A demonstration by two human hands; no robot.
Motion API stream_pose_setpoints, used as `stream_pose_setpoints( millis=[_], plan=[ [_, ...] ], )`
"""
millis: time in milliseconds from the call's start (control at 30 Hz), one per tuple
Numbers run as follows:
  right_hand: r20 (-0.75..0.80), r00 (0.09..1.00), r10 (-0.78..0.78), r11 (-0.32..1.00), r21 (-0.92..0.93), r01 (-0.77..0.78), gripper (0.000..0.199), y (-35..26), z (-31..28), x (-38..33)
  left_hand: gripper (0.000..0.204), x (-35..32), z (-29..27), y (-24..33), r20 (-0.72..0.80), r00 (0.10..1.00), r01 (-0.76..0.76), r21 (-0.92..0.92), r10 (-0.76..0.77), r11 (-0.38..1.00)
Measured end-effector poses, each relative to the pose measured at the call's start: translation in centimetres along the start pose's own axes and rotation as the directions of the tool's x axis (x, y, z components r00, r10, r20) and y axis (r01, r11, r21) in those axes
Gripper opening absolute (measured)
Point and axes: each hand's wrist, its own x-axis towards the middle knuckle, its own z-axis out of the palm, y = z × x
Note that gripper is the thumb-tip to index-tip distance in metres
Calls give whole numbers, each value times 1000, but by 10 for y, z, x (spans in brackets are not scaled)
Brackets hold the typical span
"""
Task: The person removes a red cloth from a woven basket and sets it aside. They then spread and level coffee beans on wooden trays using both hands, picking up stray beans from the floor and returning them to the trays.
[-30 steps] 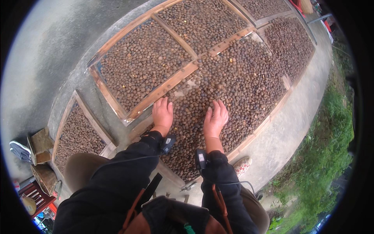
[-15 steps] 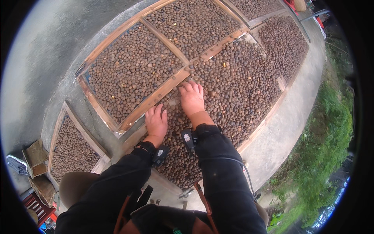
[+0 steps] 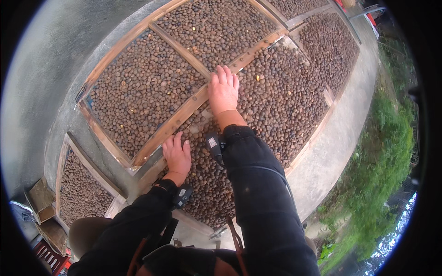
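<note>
Small round brown nuts or seeds (image 3: pixel 285 106) lie thickly spread in wooden-framed trays; I cannot tell their exact kind. My right hand (image 3: pixel 224 92) lies palm down with fingers stretched forward, its fingertips at the wooden rail (image 3: pixel 182 115) where a divider (image 3: pixel 179 53) meets it. My left hand (image 3: pixel 177 155) is nearer to me, beside the same rail, palm down over the near end of the right-hand tray, fingers apart. Nothing shows held in either hand, though both palms are hidden. Between the hands, a paler patch of the tray bottom (image 3: pixel 199 123) shows through.
Left of the rail are two nut-filled compartments (image 3: pixel 147 87). A smaller tray (image 3: pixel 64 179) of nuts stands at the lower left, near worn wooden boxes (image 3: pixel 42 195). Grey concrete (image 3: pixel 331 142) borders the trays on the right, with green plants (image 3: pixel 377 161) beyond.
My right hand has moved forward along the rail, up to the divider's joint. My left hand stays near the rail, its fingers a little more spread. The whole view has shifted slightly.
</note>
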Motion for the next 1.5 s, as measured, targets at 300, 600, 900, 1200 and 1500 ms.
stream_pose_setpoints(
  millis=[300, 600, 900, 1200, 1500],
  plan=[
    [-56, 995, 88, 995, -32, -90, 28, 43, 26, -4, 41, 1, 1, 1, 7, 999, 36, 1, -36, 999],
    [-79, 995, 64, 971, -226, -81, 17, 102, -29, -48, 39, 2, -5, 6, 33, 999, 18, 4, -18, 1000],
    [24, 1000, -21, 998, -61, 22, 33, 62, -16, -34, 41, 1, -2, 3, -10, 999, 30, -18, -30, 999],
    [327, 944, 51, 971, -238, 30, 33, 61, -4, -11, 36, 3, 3, 3, -47, 997, 62, -43, -64, 997],
    [369, 929, 15, 988, -150, 43, 33, 62, -16, -12, 33, 7, 3, 6, -68, 994, 79, -36, -82, 996]
  ],
)
